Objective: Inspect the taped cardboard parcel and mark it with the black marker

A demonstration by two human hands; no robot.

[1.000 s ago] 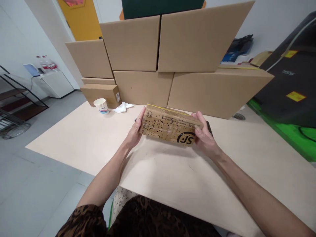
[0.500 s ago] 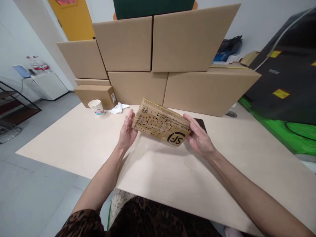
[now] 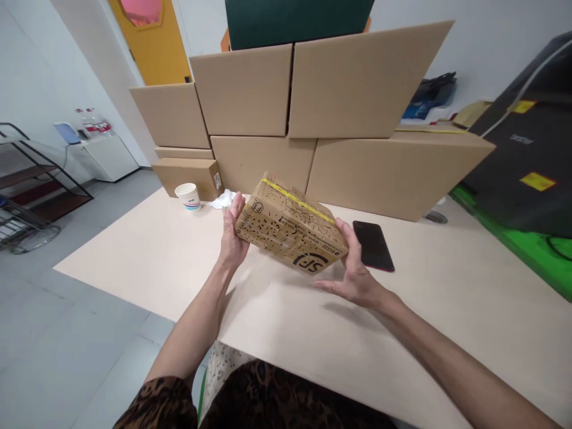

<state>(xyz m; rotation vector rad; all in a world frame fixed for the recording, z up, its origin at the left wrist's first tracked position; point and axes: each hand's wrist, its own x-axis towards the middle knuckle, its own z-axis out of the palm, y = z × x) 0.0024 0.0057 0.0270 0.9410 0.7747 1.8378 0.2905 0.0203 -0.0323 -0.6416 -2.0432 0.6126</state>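
A small brown cardboard box (image 3: 286,229), printed with black marks and crossed by a yellow tape strip, is held tilted above the table (image 3: 277,322). My left hand (image 3: 233,235) grips its left end, the fingers partly behind it. At the right end, my right hand (image 3: 353,268) has its fingers against the box's side, while the thumb points away below the lower edge. Just right of that hand, a black tablet with a red edge (image 3: 374,245) lies flat on the table.
Large cardboard boxes (image 3: 339,89) are stacked along the table's back, with a dark green box (image 3: 299,24) on top. Towards the left stand a paper cup (image 3: 188,196), crumpled white tissue (image 3: 223,199) and a smaller carton (image 3: 187,176). A black case (image 3: 527,143) stands at the right.
The box has tipped so that more of its taped top side shows. My right thumb has come off the box and spread downward. The view has shifted, uncovering the tablet.
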